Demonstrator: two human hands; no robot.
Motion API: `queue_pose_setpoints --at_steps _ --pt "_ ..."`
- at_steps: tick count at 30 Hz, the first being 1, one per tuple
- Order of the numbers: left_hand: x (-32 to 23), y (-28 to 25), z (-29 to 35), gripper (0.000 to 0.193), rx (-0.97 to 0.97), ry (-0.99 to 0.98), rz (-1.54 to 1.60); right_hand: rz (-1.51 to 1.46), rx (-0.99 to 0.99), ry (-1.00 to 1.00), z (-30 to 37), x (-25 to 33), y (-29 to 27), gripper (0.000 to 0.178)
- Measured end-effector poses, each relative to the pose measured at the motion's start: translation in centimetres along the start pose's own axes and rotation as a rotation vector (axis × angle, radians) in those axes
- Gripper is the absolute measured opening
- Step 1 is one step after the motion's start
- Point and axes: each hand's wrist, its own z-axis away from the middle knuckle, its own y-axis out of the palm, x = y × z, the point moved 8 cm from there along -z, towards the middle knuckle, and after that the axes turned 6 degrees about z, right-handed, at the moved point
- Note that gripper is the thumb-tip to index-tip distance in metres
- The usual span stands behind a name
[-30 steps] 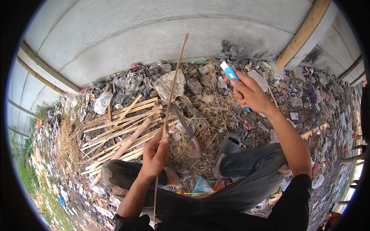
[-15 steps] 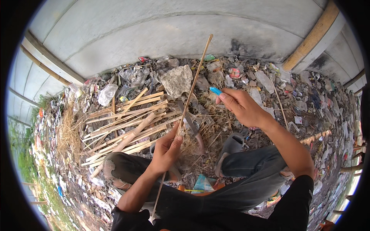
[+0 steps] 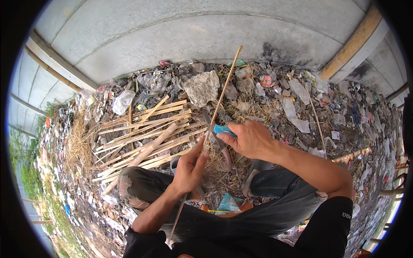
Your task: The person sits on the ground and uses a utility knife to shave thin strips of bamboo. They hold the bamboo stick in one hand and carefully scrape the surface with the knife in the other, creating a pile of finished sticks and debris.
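Observation:
My left hand (image 3: 189, 171) is closed round a long, thin bamboo strip (image 3: 223, 95). The strip slants from near my lap up toward the wall. A small blue cutter (image 3: 225, 130) is gripped in my right hand (image 3: 254, 139), just above the left hand. Its front end meets or nearly meets the strip; the blade cannot be made out. Under the strip, a large knife with a wooden handle (image 3: 226, 160) lies on the ground between my feet, partly hidden.
Left of my hands lies a pile of split bamboo strips (image 3: 144, 137). A rough stone block (image 3: 202, 89) sits ahead, before the grey panel wall (image 3: 189, 38). Litter and dry straw (image 3: 76, 144) cover the ground. My bent knees flank the work area.
My right hand has swung left and down, bringing the blue cutter from clear of the strip to beside it. The left hand keeps its hold in nearly the same spot.

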Motion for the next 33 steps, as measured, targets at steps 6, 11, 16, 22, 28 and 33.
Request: queue_pose_setpoints --at_steps 6,11,16,22,28,33 --pt "0.3 2.0 1.7 0.057 0.149 0.166 -0.124 0.047 -0.191 0.367 -2.7 -12.5 -6.2 0.069" --pt "0.8 3.0 1.5 0.056 0.245 0.069 -0.177 0.071 -0.24 0.471 -0.5 -19.5 -7.5 0.067" --pt "0.1 3.6 1.8 0.054 0.287 -0.009 -0.185 0.165 -0.341 0.542 0.5 -21.6 -8.8 0.06" --pt "0.0 2.6 2.9 0.053 0.265 0.054 -0.095 0.233 -0.515 0.632 4.3 -25.1 -11.4 0.051" --pt "1.8 2.5 2.3 0.054 0.287 -0.127 -0.079 -0.113 -0.611 0.474 3.3 -23.5 -11.3 0.048" --pt "0.4 3.9 2.2 0.056 0.314 0.024 -0.007 -0.515 -0.458 0.436 1.2 -20.3 -9.6 0.038"
